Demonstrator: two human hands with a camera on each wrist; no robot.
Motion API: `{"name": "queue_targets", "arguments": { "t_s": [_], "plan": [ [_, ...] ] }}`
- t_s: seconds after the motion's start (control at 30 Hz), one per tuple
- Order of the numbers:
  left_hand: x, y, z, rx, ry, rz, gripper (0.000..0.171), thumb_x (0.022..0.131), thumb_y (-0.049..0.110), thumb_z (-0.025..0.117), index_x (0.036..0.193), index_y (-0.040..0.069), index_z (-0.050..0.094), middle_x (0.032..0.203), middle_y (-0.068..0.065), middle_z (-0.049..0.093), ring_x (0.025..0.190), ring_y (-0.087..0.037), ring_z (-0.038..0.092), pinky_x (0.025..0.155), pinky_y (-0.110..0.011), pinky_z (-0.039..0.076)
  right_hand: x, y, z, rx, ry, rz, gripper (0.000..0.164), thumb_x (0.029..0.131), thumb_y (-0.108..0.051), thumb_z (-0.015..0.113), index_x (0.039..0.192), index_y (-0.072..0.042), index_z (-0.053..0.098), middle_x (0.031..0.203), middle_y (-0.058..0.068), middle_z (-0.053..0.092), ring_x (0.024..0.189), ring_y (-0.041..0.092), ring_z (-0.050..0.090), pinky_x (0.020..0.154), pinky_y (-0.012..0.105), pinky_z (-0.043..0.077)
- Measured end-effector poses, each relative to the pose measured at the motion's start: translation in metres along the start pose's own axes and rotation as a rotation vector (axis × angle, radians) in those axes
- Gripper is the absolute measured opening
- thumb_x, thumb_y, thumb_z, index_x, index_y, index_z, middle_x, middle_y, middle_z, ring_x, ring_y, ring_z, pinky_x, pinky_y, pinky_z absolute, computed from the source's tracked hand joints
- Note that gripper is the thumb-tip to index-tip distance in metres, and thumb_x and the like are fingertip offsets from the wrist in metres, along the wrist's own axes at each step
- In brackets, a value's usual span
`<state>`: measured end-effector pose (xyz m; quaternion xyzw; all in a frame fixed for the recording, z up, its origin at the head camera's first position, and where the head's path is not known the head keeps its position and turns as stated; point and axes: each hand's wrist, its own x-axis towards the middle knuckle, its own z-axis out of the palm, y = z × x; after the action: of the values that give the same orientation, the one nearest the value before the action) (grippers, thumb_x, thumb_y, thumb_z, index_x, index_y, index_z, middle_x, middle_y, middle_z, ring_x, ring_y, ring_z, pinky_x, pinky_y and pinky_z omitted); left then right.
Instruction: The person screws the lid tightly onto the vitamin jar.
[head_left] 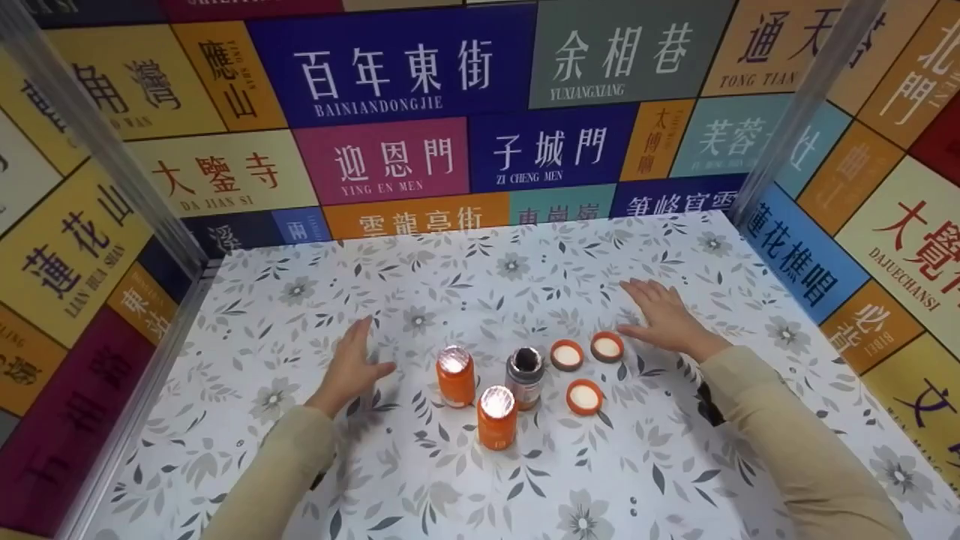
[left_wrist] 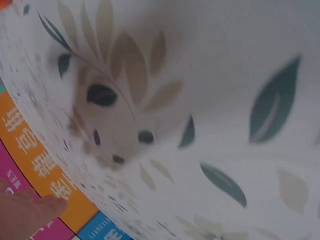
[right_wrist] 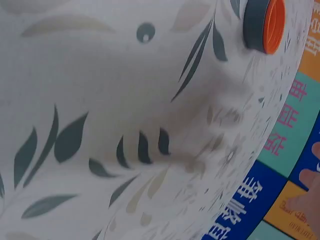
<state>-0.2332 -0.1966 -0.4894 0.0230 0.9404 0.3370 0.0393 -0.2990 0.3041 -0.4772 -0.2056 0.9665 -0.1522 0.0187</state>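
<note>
- Middle of the desk (head_left: 675,472): left orange bottle (head_left: 456,385), near orange bottle (head_left: 496,433), grey bottle (head_left: 526,388), all upright. Right of them: left cap (head_left: 567,355), right cap (head_left: 607,347), near cap (head_left: 584,397), inner sides up.
- Left hand (head_left: 349,369), left of the bottles: grip empty, fingers extended. Right hand (head_left: 664,319), far right: grip also empty, thumb just beside right cap.
- Risk: bottles crowd together; a low inward sweep could tip one into its neighbour. Grey bottle likeliest to spill, if anything's inside; its mouth looks unsealed.
- Risk: right thumb drifting left could nudge right cap askew.
- Hidden: near orange bottle covers part of grey bottle's lower body. Glare obscures both orange tops. Grey bottle's contents: too dark to tell.
- Right wrist view: one cap, cut off; which, uncertain.
</note>
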Motion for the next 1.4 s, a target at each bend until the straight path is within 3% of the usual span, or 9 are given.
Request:
{"name": "queue_targets", "arguments": {
  "t_s": [0.13,0.27,0.37,0.57,0.63,0.8,1.17,1.4],
  "plan": [
    [-0.010,0.020,0.023,-0.184,-0.058,0.013,0.090,0.072,0.016,0.075,0.144,0.009,0.022,0.149,-0.018,0.019,0.135,-0.036,0.021,0.108,-0.050,0.020,-0.002,-0.016,0.008,0.066,-0.004,-0.056,0.076,0.084,-0.038,0.062,0.143,-0.004,0.026,0.144,0.022,0.029,0.132,0.045,0.018,0.106,0.061,0.005],
    [-0.021,0.033,0.041,-0.287,-0.085,0.050,0.088,0.066,0.013,0.080,0.140,0.009,0.032,0.145,-0.016,0.028,0.133,-0.035,0.026,0.107,-0.051,0.022,0.000,-0.035,0.020,0.133,0.005,-0.118,0.072,0.083,-0.033,0.065,0.141,-0.005,0.032,0.139,0.022,0.037,0.130,0.042,0.025,0.106,0.060,0.008],
    [-0.027,0.037,0.050,-0.350,-0.122,0.047,0.086,0.066,0.014,0.079,0.138,0.010,0.033,0.145,-0.013,0.030,0.133,-0.035,0.026,0.106,-0.054,0.023,0.001,-0.047,0.032,0.144,0.029,-0.171,0.068,0.081,-0.029,0.068,0.137,-0.004,0.038,0.133,0.022,0.043,0.126,0.040,0.033,0.105,0.061,0.011],
    [-0.028,0.046,0.061,-0.486,-0.116,0.128,0.076,0.071,0.006,0.075,0.135,0.002,0.035,0.136,-0.019,0.040,0.122,-0.039,0.038,0.101,-0.054,0.030,0.003,-0.061,0.054,0.109,0.004,-0.211,0.064,0.081,-0.035,0.067,0.132,-0.002,0.045,0.126,0.019,0.050,0.120,0.038,0.039,0.103,0.062,0.015],
    [-0.025,0.046,0.066,-0.492,-0.107,0.152,0.076,0.071,0.005,0.074,0.135,0.001,0.035,0.132,-0.020,0.043,0.117,-0.038,0.043,0.098,-0.052,0.035,0.004,-0.063,0.060,0.110,0.002,-0.208,0.064,0.080,-0.036,0.067,0.130,-0.001,0.047,0.124,0.020,0.051,0.118,0.037,0.040,0.104,0.061,0.015],
    [-0.025,0.052,0.071,-0.513,-0.111,0.140,0.074,0.072,0.005,0.073,0.135,0.001,0.034,0.125,-0.019,0.046,0.109,-0.033,0.048,0.092,-0.047,0.042,0.006,-0.067,0.069,0.086,0.021,-0.181,0.062,0.076,-0.034,0.068,0.123,0.002,0.051,0.119,0.021,0.054,0.114,0.038,0.043,0.104,0.059,0.017],
    [-0.024,0.056,0.074,-0.507,-0.087,0.120,0.066,0.072,0.002,0.069,0.131,0.005,0.039,0.121,-0.011,0.051,0.107,-0.024,0.048,0.089,-0.039,0.042,0.009,-0.068,0.075,0.056,0.025,-0.127,0.053,0.075,-0.031,0.069,0.114,0.002,0.056,0.111,0.019,0.057,0.109,0.036,0.046,0.105,0.055,0.020],
    [-0.021,0.056,0.075,-0.534,-0.095,0.110,0.067,0.070,0.001,0.070,0.129,0.005,0.040,0.117,-0.012,0.051,0.103,-0.024,0.048,0.087,-0.037,0.044,0.009,-0.070,0.073,0.096,0.040,-0.116,0.042,0.072,-0.029,0.072,0.102,-0.003,0.060,0.099,0.012,0.059,0.098,0.030,0.044,0.093,0.048,0.030]
  ]
}}
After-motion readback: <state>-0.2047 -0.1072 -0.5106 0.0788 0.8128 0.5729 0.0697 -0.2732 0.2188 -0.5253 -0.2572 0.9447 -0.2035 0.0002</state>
